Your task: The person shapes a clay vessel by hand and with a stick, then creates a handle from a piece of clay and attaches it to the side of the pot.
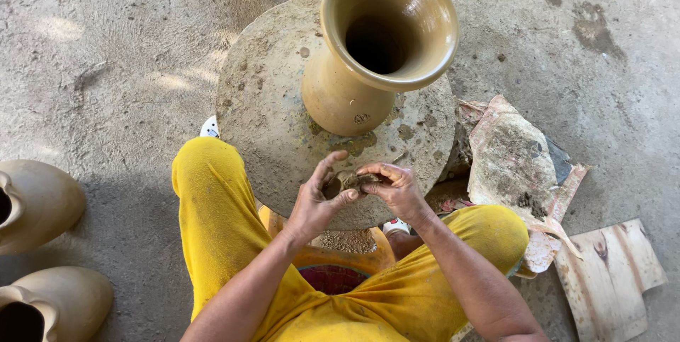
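Head view: both hands meet over the near edge of a round clay-smeared wheel (269,122). Left hand (319,200) and right hand (397,187) are each pinched on a small lump of clay (348,181) held between them. Just beyond stands a tall flared vase (354,80) upright on the wheel. Unfired pots (35,204) lie far left on the floor.
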